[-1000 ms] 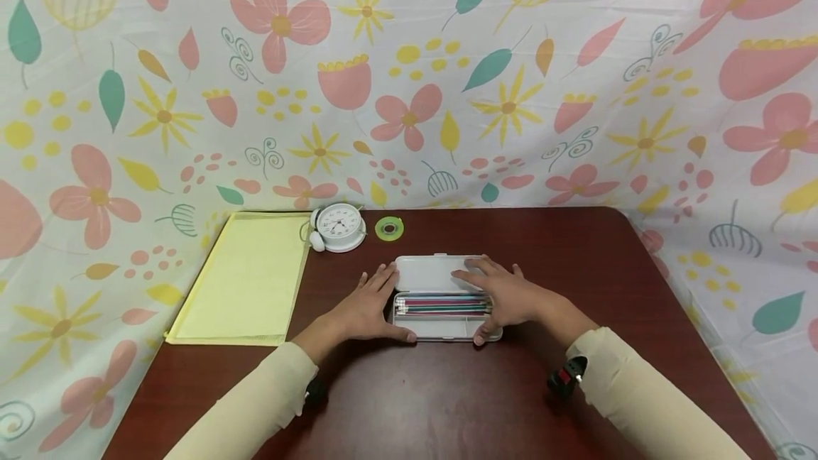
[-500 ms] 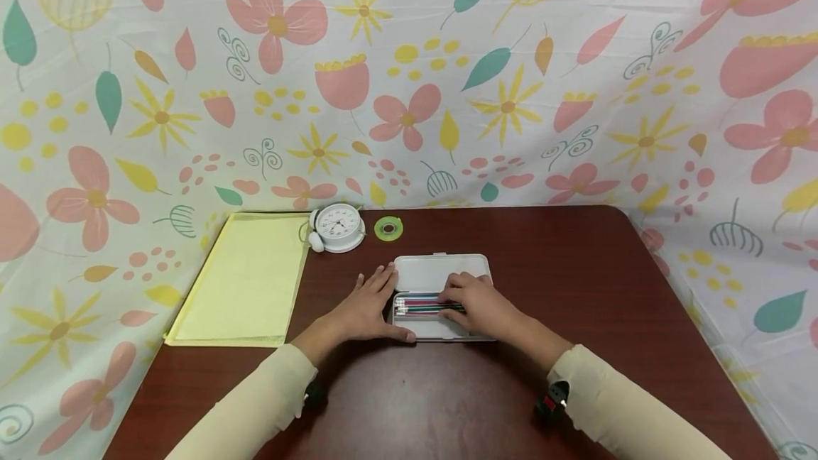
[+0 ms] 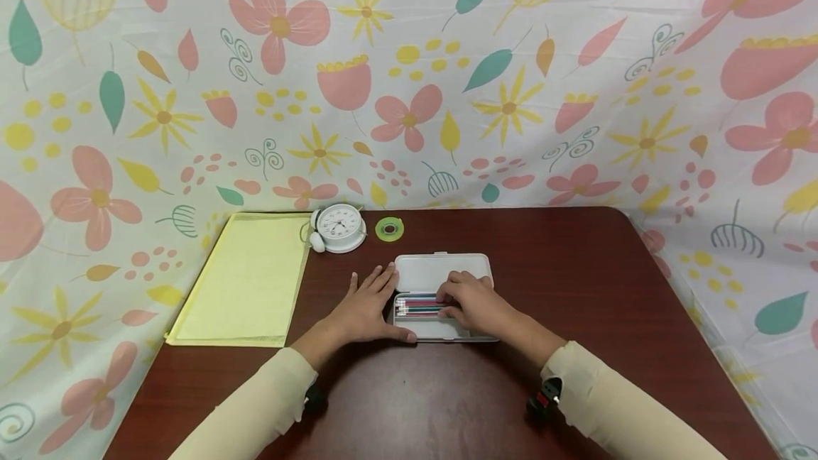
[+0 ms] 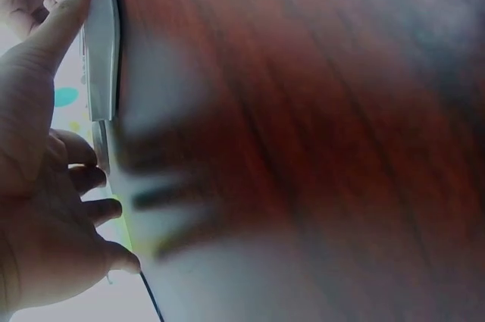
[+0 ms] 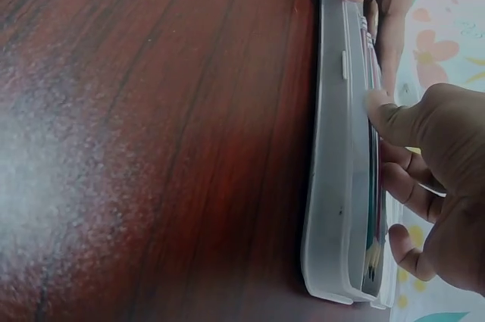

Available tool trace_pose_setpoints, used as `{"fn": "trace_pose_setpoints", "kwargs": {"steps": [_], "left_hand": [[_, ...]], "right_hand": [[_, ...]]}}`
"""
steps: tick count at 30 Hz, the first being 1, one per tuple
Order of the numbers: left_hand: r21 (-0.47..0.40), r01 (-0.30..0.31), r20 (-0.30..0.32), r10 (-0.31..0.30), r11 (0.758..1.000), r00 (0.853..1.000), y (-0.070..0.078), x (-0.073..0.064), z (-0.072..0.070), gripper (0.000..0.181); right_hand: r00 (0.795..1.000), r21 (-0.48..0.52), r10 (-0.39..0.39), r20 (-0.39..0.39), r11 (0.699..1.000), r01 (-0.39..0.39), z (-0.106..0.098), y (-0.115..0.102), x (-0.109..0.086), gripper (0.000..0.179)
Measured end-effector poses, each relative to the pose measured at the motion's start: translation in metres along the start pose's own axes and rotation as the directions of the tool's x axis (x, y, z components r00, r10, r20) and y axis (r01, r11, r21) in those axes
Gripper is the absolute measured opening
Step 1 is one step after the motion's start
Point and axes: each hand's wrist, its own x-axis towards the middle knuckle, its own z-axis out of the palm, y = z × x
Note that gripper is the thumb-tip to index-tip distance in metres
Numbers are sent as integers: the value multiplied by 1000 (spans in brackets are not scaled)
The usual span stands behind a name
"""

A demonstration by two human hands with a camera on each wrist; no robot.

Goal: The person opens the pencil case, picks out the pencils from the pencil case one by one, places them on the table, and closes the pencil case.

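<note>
A white pencil case point(image 3: 428, 330) lies open on the table, its lid point(image 3: 418, 272) folded back toward the wall. Several pencils point(image 3: 415, 305) in different colours lie side by side in the rear compartment, eraser ends to the left. My left hand point(image 3: 364, 309) rests at the case's left end, fingers spread along the lid's side and thumb on the front corner. Over the case's right half, my right hand point(image 3: 476, 304) pinches pencils between thumb and curled fingertips. In the right wrist view, sharpened pencil tips point(image 5: 373, 257) show below the right thumb.
A white alarm clock point(image 3: 340, 227) and a green tape roll point(image 3: 389, 229) stand at the back of the brown table point(image 3: 562, 268). To the left lies a yellow mesh zip pouch point(image 3: 246, 279). A floral curtain point(image 3: 409, 119) hangs behind and at both sides.
My right hand has moved left from the case's right end, and its spread fingers have curled onto the pencils. The left hand has stayed in place.
</note>
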Motion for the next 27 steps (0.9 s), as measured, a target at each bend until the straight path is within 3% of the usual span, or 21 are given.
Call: {"fn": "trace_pose_setpoints", "kwargs": {"steps": [13, 27], "left_hand": [[8, 28, -73, -27, 1000, 997, 1, -1, 4, 144], [-107, 16, -2, -16, 994, 1000, -2, 1, 2, 140]], "right_hand": [[1000, 23, 8, 7, 1000, -8, 2, 2, 4, 15], [1000, 8, 1, -7, 1000, -1, 1, 0, 2, 11]]}}
